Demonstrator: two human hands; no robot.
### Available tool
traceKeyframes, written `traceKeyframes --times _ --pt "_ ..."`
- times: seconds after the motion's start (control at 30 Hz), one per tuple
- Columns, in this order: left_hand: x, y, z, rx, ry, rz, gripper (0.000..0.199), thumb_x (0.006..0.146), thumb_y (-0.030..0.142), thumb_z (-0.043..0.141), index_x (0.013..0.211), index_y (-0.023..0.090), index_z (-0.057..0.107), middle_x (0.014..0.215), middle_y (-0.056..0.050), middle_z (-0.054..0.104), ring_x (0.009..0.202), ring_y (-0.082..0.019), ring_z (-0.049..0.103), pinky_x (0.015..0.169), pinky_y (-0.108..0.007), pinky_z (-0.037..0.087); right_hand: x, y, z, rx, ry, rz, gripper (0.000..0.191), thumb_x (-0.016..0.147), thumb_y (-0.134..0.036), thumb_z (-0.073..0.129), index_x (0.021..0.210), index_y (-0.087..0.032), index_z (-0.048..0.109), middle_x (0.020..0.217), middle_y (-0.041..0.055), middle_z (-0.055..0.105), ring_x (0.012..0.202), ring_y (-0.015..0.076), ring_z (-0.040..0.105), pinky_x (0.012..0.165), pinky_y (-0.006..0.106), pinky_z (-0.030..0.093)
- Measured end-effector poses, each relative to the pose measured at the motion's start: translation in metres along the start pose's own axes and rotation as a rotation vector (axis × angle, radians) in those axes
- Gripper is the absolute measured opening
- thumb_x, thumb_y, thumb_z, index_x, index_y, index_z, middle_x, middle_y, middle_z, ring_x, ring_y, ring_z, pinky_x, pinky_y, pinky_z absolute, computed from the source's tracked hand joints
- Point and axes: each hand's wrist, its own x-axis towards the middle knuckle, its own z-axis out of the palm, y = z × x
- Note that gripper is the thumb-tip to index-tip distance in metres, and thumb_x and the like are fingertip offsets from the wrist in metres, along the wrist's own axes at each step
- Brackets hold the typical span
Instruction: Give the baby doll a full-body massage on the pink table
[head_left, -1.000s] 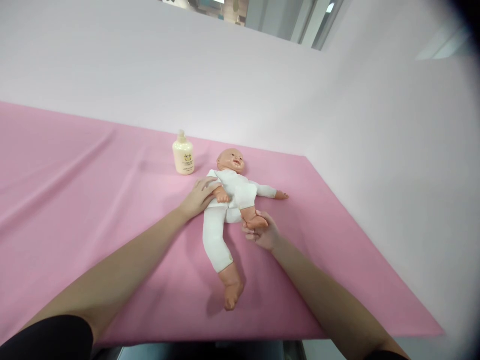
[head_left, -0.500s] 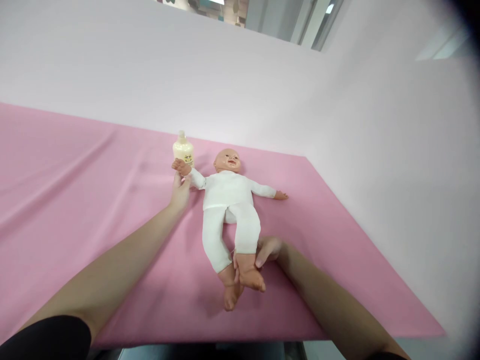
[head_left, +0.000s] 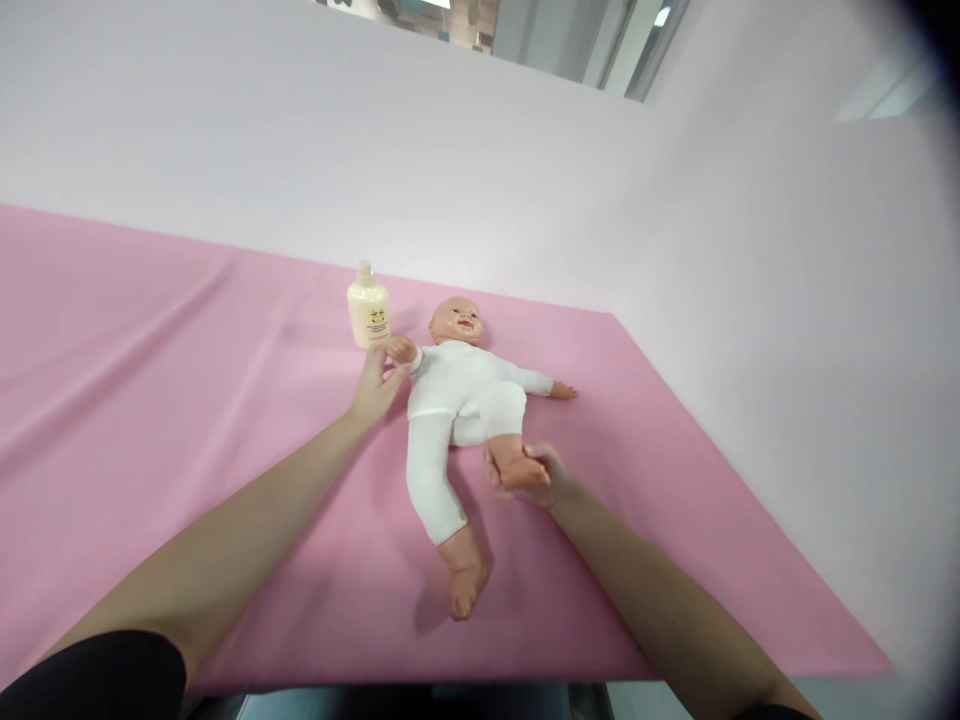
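A baby doll [head_left: 457, 385] in a white outfit lies on its back on the pink cloth [head_left: 315, 560], head toward the wall. My left hand [head_left: 379, 385] is closed around the doll's hand at the left, with that arm bent in toward its shoulder. My right hand [head_left: 544, 475] holds the doll's lower leg at the right, its fingers partly hidden behind the ankle; that knee is bent and the foot is raised. The doll's other leg lies stretched toward the front edge.
Just behind my left hand, a cream-coloured bottle [head_left: 369, 312] stands upright. White walls [head_left: 300, 140] rise behind and at the right of the pink surface. The cloth's front edge runs along the bottom of the view.
My right hand has pushed the doll's leg up toward its body, bending the knee. My left hand has moved right, bringing the doll's hand closer to its shoulder.
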Motion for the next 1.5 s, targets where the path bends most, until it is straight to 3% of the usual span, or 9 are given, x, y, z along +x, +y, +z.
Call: traceKeyframes --times 0.1,0.2,0.47,0.6,0.77,0.93,1.07,1.23,1.5 --pt "-0.004 0.012 0.001 0.303 -0.266 0.287 0.033 0.087 0.031 0.053 0.119 0.022 0.055 0.125 -0.011 0.051 0.118 -0.026 0.046 0.102 -0.046 0.037 0.003 -0.006 -0.001 0.128 0.186 -0.058 0.037 0.072 -0.042 0.054 0.09 -0.011 0.059 0.067 0.0018 0.059 0.047 0.0069 0.037 0.041 0.02 0.026" --pt "-0.005 0.019 0.002 0.447 -0.422 0.423 0.031 0.09 0.028 0.047 0.119 0.023 0.057 0.127 -0.012 0.052 0.12 -0.026 0.044 0.102 -0.046 0.036 0.007 -0.008 -0.002 0.186 0.295 -0.07 0.033 0.073 -0.04 0.053 0.087 -0.011 0.059 0.064 0.0016 0.057 0.046 0.0063 0.031 0.041 0.019 0.023" --pt "-0.003 0.015 0.005 0.51 -0.416 0.546 0.029 0.092 0.026 0.043 0.115 0.023 0.06 0.125 -0.013 0.054 0.118 -0.026 0.046 0.099 -0.046 0.037 0.017 -0.005 0.002 0.202 0.507 -0.065 0.023 0.077 -0.035 0.053 0.07 -0.014 0.055 0.06 0.0029 0.057 0.046 0.0063 0.032 0.043 0.019 0.028" --pt "-0.005 0.017 0.004 0.509 -0.426 0.484 0.03 0.092 0.027 0.044 0.118 0.023 0.059 0.126 -0.013 0.053 0.119 -0.026 0.045 0.1 -0.047 0.037 0.017 -0.005 0.001 0.192 0.505 -0.033 0.023 0.077 -0.035 0.054 0.07 -0.014 0.054 0.06 0.0031 0.056 0.045 0.0059 0.033 0.042 0.018 0.025" --pt "-0.005 0.016 0.0 0.417 -0.344 0.331 0.037 0.09 0.029 0.045 0.125 0.021 0.052 0.129 -0.013 0.049 0.121 -0.027 0.043 0.104 -0.049 0.034 0.015 -0.004 0.001 0.121 0.389 -0.039 0.028 0.075 -0.04 0.053 0.079 -0.013 0.057 0.064 0.0032 0.059 0.045 0.0072 0.035 0.042 0.021 0.025" --pt "-0.001 0.0 0.0 0.165 -0.089 0.107 0.036 0.087 0.036 0.052 0.12 0.021 0.051 0.121 -0.011 0.052 0.116 -0.024 0.048 0.1 -0.044 0.041 0.008 -0.001 0.008 -0.035 0.141 -0.022 0.043 0.07 -0.045 0.056 0.096 -0.012 0.06 0.074 0.006 0.066 0.048 0.01 0.047 0.045 0.023 0.029" --pt "0.004 -0.014 -0.002 -0.117 0.08 -0.146 0.043 0.085 0.043 0.055 0.123 0.025 0.046 0.123 -0.01 0.053 0.112 -0.023 0.053 0.088 -0.038 0.05 0.002 0.001 0.01 -0.097 -0.106 0.149 0.052 0.058 -0.043 0.069 0.097 -0.01 0.063 0.083 0.0101 0.07 0.07 0.0198 0.064 0.061 0.029 0.044" --pt "0.009 -0.025 -0.006 -0.361 0.185 -0.322 0.047 0.083 0.053 0.054 0.123 0.031 0.043 0.131 -0.008 0.05 0.111 -0.024 0.057 0.072 -0.036 0.057 0.002 0.002 0.007 -0.22 -0.426 0.4 0.054 0.061 -0.037 0.075 0.103 -0.007 0.061 0.092 0.0151 0.069 0.089 0.0257 0.065 0.073 0.033 0.048" --pt "0.011 -0.041 -0.01 -0.371 0.221 -0.451 0.044 0.087 0.061 0.042 0.119 0.032 0.039 0.13 -0.009 0.052 0.105 -0.023 0.062 0.07 -0.037 0.059 0.003 0.0 0.01 -0.381 -0.482 0.427 0.041 0.065 -0.032 0.079 0.095 -0.011 0.062 0.092 0.0104 0.068 0.098 0.0229 0.064 0.08 0.03 0.049"
